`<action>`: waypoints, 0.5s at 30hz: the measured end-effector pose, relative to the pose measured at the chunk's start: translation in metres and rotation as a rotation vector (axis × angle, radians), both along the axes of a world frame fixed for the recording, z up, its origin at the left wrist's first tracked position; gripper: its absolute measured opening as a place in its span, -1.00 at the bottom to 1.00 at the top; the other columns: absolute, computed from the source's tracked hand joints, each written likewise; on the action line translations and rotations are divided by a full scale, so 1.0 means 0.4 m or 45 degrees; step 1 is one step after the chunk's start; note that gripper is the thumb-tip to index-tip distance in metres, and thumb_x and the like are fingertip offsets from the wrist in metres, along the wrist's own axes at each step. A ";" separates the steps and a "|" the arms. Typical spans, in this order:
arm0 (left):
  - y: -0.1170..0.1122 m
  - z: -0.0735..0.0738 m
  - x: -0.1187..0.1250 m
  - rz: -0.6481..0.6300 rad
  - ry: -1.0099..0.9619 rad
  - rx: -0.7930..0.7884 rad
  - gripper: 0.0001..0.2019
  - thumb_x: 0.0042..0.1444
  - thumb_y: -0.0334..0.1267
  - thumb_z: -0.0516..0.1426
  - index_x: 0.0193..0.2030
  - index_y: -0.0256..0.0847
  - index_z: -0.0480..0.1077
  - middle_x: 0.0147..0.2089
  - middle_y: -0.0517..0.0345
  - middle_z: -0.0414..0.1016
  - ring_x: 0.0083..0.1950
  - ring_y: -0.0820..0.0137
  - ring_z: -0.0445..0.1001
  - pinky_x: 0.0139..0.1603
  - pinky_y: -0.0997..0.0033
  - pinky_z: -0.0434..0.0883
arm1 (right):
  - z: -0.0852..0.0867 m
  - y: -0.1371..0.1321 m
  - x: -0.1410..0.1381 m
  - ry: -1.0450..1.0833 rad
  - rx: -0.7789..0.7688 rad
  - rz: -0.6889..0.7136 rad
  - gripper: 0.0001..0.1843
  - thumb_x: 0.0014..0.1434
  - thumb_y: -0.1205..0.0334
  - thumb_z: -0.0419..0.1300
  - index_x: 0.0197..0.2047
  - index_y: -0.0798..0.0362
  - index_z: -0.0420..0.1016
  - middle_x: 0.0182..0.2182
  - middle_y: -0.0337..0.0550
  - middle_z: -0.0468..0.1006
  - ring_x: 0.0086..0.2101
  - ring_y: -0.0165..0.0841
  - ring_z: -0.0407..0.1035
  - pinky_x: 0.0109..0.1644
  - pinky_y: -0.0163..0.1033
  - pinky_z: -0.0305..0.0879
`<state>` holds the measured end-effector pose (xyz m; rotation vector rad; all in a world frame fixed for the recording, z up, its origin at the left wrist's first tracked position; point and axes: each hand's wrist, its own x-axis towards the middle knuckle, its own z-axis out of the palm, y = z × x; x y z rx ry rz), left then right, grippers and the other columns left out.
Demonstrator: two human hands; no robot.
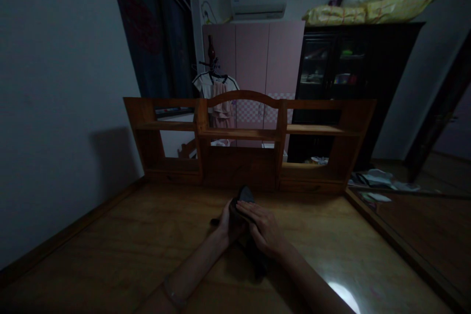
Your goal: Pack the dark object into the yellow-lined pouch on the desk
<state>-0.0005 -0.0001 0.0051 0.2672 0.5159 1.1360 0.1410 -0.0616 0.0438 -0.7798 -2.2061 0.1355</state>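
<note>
Two hands (247,223) around a dark cloth (246,195), pressed between them.

2 hands are seen over the desk: the left hand (225,223) and the right hand (263,228), both laid on 1 dark cloth (246,195). 1 wooden desk (147,245) is counted, and at its far edge 1 wooden shelf unit (250,132). 1 bracelet (172,294) is worn on the near left forearm. In the far part of the room, 1 air conditioner (258,1) is mounted high, 1 pink wardrobe (270,59) stands below it, and 1 dark cabinet (349,68) is placed to the right. 2 yellow bundles (368,12) are stacked on that cabinet. 1 white shirt (206,84) is hung at the far left.
</note>
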 end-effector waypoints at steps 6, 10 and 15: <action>0.017 -0.030 -0.006 0.012 0.002 0.015 -0.74 0.18 -0.20 -0.02 -0.36 -0.28 0.41 -0.43 0.10 0.54 -0.46 0.40 0.49 -0.33 0.42 0.44 | -0.006 0.005 0.000 0.010 0.005 0.011 -0.42 0.18 0.35 -0.07 0.28 0.01 0.14 0.23 -0.17 0.22 0.20 -0.27 0.11 0.28 0.02 0.08; 0.025 -0.049 -0.013 -0.006 0.027 0.012 -0.74 0.16 -0.16 0.02 -0.33 -0.30 0.43 -0.41 0.07 0.55 -0.43 0.36 0.51 -0.33 0.39 0.45 | -0.002 0.003 0.002 0.009 0.001 0.016 -0.41 0.17 0.36 -0.07 0.29 0.00 0.12 0.24 -0.17 0.21 0.21 -0.26 0.10 0.28 0.04 0.06; 0.026 -0.052 -0.014 0.005 0.015 -0.004 -0.72 0.15 -0.14 0.02 -0.32 -0.29 0.44 -0.41 0.08 0.55 -0.44 0.37 0.51 -0.33 0.41 0.44 | -0.002 0.005 0.004 0.012 0.008 0.025 -0.42 0.18 0.35 -0.07 0.29 0.00 0.13 0.24 -0.18 0.20 0.22 -0.26 0.08 0.30 0.04 0.04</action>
